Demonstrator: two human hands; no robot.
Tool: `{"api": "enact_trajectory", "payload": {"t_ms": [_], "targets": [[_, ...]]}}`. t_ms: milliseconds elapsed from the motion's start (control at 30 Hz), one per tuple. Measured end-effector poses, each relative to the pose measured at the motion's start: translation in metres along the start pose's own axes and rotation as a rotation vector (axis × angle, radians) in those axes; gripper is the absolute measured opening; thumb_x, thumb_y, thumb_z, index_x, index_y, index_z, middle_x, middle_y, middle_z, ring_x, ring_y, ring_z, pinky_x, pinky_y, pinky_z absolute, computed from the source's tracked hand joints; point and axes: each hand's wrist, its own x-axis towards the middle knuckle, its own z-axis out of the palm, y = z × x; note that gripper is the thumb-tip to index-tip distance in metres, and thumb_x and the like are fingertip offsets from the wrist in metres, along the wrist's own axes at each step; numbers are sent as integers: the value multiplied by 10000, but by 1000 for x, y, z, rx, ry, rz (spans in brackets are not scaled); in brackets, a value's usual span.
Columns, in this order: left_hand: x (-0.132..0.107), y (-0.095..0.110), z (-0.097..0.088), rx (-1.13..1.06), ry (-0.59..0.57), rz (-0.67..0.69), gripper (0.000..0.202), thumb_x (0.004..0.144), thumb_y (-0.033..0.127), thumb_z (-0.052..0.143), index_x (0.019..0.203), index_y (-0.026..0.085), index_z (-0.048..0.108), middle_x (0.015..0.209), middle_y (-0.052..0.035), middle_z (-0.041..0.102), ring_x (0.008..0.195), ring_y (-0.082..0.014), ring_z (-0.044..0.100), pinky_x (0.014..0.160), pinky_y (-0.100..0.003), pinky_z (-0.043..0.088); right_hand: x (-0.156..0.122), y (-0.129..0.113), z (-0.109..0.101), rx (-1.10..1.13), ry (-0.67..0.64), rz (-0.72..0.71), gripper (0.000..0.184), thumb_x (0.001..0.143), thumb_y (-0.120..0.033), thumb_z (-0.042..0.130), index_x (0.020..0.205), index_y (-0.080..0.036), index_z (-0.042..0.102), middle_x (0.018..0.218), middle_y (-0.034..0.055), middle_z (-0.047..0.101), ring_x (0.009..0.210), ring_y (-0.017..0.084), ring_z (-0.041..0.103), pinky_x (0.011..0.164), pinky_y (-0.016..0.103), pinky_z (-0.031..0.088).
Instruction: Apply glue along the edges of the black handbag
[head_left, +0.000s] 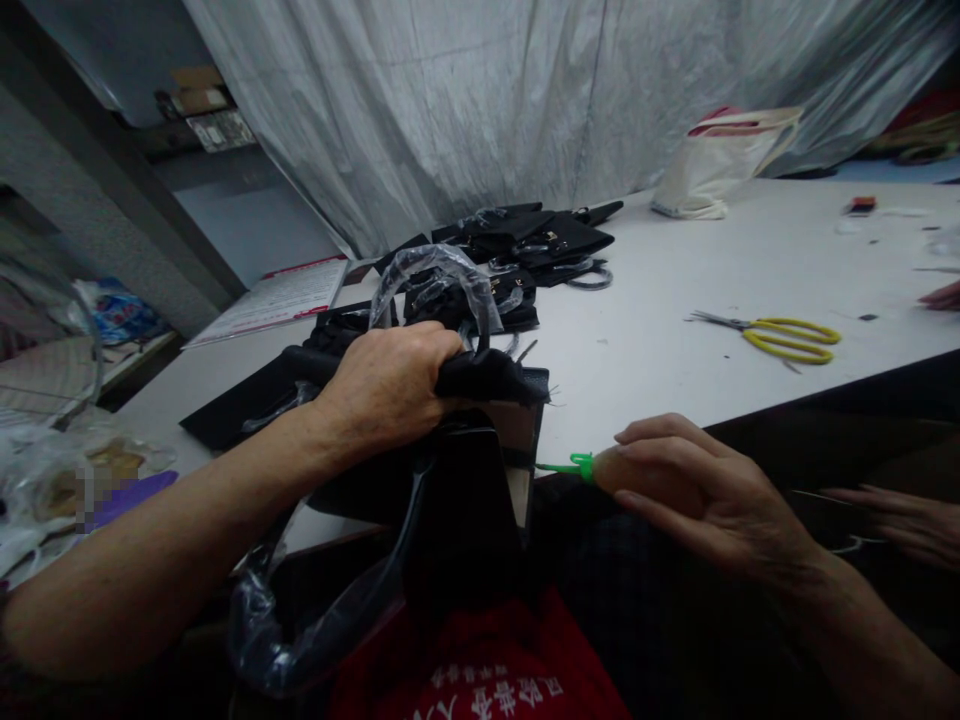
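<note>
My left hand (390,385) is closed around the gathered upper edge of a black handbag (465,500) at the table's near edge. The bag's handles are wrapped in clear plastic; one handle (435,265) arches up behind my hand and another hangs down in front. In my right hand (697,490) is a squeeze bottle (645,480) with a brownish body and a thin green nozzle (562,467). The nozzle's tip points left, at or close to the bag's right side edge; I cannot tell whether they touch. Loose threads stick out from the bag's upper right corner.
Several black bags (525,240) are piled at the back of the white table (637,320). Yellow-handled scissors (780,335) lie to the right, and a cream cloth bag (724,165) stands behind. Another person's hands (900,520) show at the right edge. Plastic wrapping (45,490) lies at left.
</note>
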Motion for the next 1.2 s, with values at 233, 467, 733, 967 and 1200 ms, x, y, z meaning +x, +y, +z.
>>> {"api": "enact_trajectory", "payload": {"t_ms": [233, 467, 733, 967, 1200], "targets": [[0, 0, 0, 12, 9, 12, 208, 817, 398, 665, 875, 199, 646, 887, -42, 672, 743, -210, 616, 600, -315, 394, 5, -3, 7, 16, -19, 20, 231, 872, -278, 685, 1088, -244, 610, 1097, 57, 596, 962, 185, 627, 757, 276, 559], [-3, 1, 0, -11, 13, 11, 159, 809, 348, 660, 851, 196, 641, 872, -37, 661, 739, -204, 609, 617, -317, 405, 8, -3, 5, 12, 27, 10, 240, 881, -303, 687, 1096, -241, 602, 1100, 56, 592, 973, 174, 619, 767, 257, 557], [-6, 5, -4, -29, -25, -21, 144, 794, 328, 660, 874, 208, 651, 904, -32, 674, 779, -210, 624, 637, -311, 413, 0, -6, 4, 68, 0, 32, 257, 874, -286, 698, 1112, -252, 607, 1123, 65, 584, 1011, 184, 615, 798, 266, 571], [-14, 6, -9, -83, -61, -46, 144, 781, 340, 673, 868, 227, 654, 909, -18, 674, 794, -196, 624, 643, -296, 414, -20, -10, 7, 124, -27, 50, 313, 861, -239, 702, 1157, -270, 608, 1156, 80, 584, 1030, 213, 637, 802, 289, 614], [-25, 6, -13, -107, -73, -27, 156, 778, 366, 687, 779, 221, 628, 834, -10, 661, 727, -174, 617, 610, -288, 409, -23, -13, 7, 184, -82, 49, 293, 870, -245, 695, 1144, -278, 597, 1149, 64, 586, 1009, 185, 643, 777, 235, 613]]}}
